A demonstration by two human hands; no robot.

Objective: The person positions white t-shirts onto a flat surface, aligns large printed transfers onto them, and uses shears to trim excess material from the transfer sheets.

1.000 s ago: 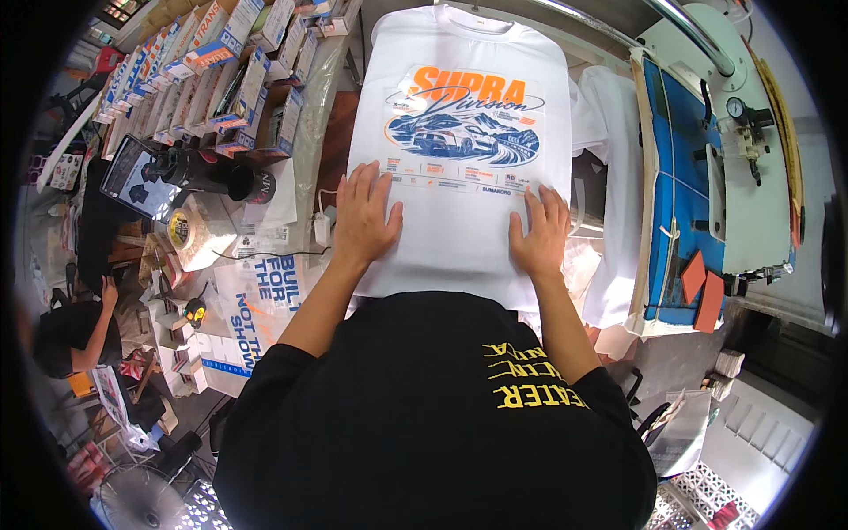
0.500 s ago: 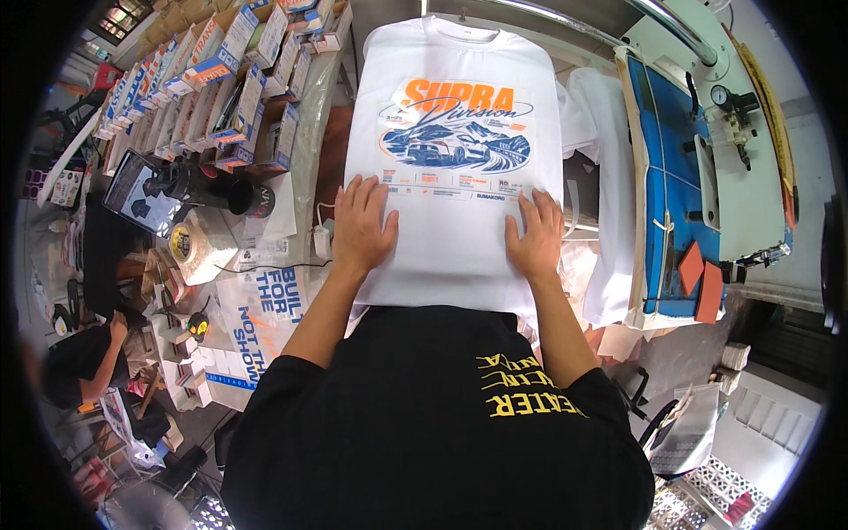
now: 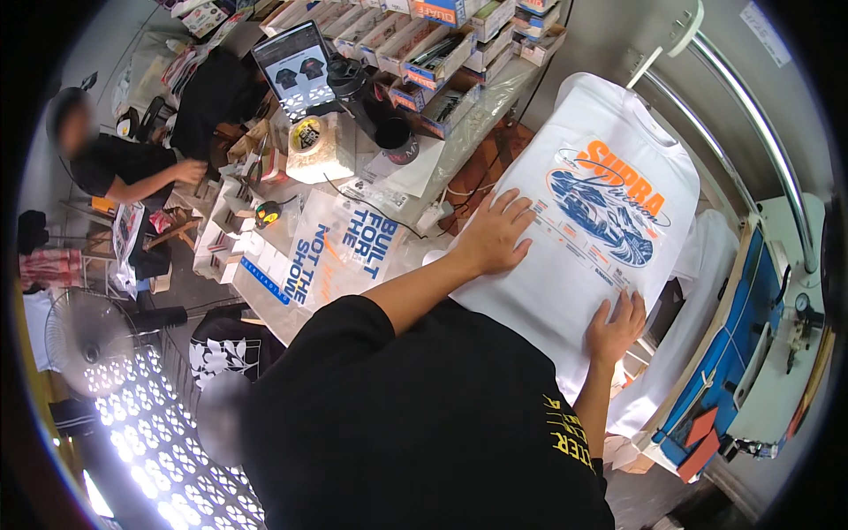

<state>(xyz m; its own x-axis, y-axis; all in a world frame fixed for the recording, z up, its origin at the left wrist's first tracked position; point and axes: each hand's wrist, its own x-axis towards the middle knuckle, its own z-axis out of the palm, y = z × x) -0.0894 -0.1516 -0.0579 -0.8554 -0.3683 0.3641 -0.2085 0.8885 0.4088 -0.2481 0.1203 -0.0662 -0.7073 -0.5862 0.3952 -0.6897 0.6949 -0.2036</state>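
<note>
A white T-shirt [image 3: 539,291] is spread flat in front of me, its collar at the far end. An orange and dark blue car print [image 3: 609,203] covers its chest, and a sheet edge seems to show around the print. My left hand [image 3: 496,237] rests on the shirt left of the print, fingers stretched out. Just below the print's right end, my right hand [image 3: 616,327] lies with its fingers apart on the fabric. Neither hand grips anything. What supports the shirt is hidden under it.
Left is a table with cardboard boxes [image 3: 437,53], a laptop [image 3: 296,71], a black bottle [image 3: 353,93], a black mug [image 3: 397,141] and a tape roll [image 3: 306,133]. Right stands a blue-padded press [image 3: 720,353] with metal rails [image 3: 760,124]. Another person [image 3: 124,168] works at far left beyond a fan [image 3: 88,344].
My view has turned to the left and tilted, so the shirt now appears slanted at the right. Both hands stay on the shirt in nearly the same places.
</note>
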